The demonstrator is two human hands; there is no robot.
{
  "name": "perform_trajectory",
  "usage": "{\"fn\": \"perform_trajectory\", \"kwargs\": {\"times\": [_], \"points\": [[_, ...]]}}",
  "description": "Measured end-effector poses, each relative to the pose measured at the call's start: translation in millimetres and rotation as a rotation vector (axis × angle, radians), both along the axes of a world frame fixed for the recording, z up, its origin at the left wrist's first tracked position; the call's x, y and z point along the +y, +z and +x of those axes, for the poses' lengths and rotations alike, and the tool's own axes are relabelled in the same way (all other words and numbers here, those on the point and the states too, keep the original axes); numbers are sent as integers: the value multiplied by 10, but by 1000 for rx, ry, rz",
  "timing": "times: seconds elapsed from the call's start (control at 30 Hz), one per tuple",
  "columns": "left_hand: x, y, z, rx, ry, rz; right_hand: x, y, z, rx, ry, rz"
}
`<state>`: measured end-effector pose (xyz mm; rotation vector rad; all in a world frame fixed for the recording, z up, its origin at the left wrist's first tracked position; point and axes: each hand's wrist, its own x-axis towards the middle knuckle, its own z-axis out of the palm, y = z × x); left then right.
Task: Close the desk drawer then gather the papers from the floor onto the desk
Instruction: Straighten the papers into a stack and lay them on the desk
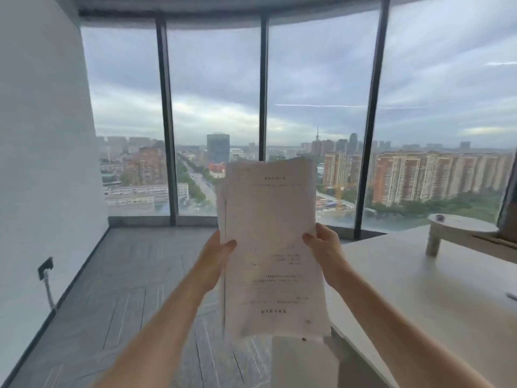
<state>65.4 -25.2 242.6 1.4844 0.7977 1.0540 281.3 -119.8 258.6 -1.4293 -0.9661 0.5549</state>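
The left hand [216, 254] grips the left edge of a stack of papers [272, 242], thumb on the front sheet, and the right hand [324, 247] grips the right edge the same way. The papers stand upright in the air, above the grey floor [117, 289] and just left of the pale desk [419, 289]. A small wooden stand [458, 229] sits on the desk by the window [215, 113].

Papers [272, 247] print too blurred to read; desk [419, 275] cut off rt.
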Motion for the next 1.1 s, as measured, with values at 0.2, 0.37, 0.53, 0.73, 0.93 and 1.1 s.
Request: {"fn": "perform_trajectory", "kwargs": {"times": [0.2,0.37,0.53,0.73,0.93,1.1], "points": [[-1109,914,866,-83,-63,139,-1611,961,513,-70,-277,165],[-1827,1319,1469,-109,-214,206,-2610,1280,852,-154,-441,230],[-2243,1378,2075,-151,-399,221,-3189,1237,1209,-184,-629,244],[-2343,940,2997,-107,-543,202,-3457,793,1746,-152,-781,217],[-2306,148,4012,-102,-624,69,-3432,68,2485,-96,-883,144],[-2304,-168,4566,-132,-649,10,-3380,-255,2940,-48,-890,156]]}}
